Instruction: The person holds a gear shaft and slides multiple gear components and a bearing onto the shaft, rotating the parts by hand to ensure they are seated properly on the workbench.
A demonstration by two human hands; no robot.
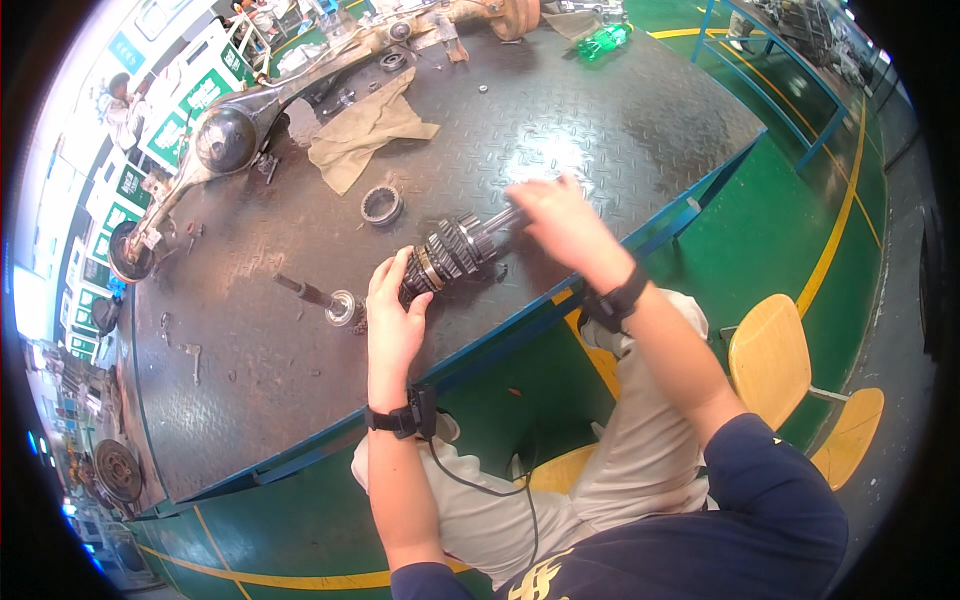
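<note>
A gear shaft (460, 246), with several dark toothed gears stacked along it, lies slanted over the near part of the metal tabletop. My left hand (392, 305) wraps the lower left end, thumb on the near side and fingers over the far side. At the opposite end, my right hand (570, 228) has its fingers curled around the bare bright shaft; slight blur softens the fingertips. Just left of my left hand, a shorter shaft with a bearing (342, 308) rests on the table. A toothed ring (381, 206) lies beyond the gears.
A brown cloth (368, 132) is spread farther back. An axle housing (225, 140) runs along the table's far left side. A green plastic bottle (604, 42) lies at the back. Small metal parts (193, 362) are scattered left. Yellow wooden chair (770, 350) stands right of me.
</note>
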